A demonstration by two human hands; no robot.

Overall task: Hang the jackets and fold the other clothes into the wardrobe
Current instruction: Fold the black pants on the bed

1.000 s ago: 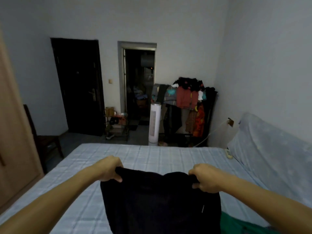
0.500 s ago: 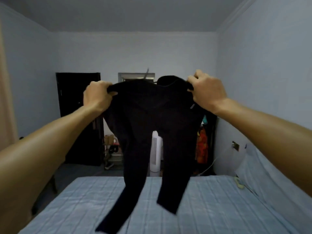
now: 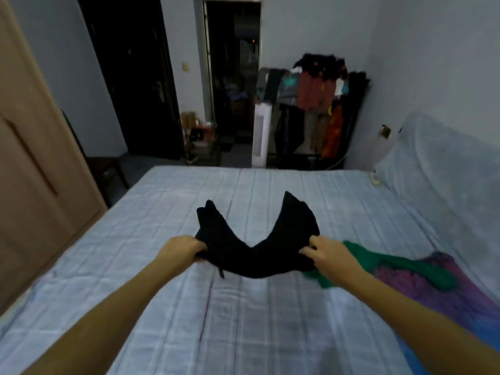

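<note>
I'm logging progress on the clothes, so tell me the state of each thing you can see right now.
black trousers: unfolded, legs splayed over the bed
left hand: grips the waistband's left end
right hand: grips its right end
green garment: crumpled on the bed
wardrobe door: shut
dark door: shut

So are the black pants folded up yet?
Not yet. The black fabric pants are spread out, legs splayed apart over the pale blue checked bedsheet.
</note>
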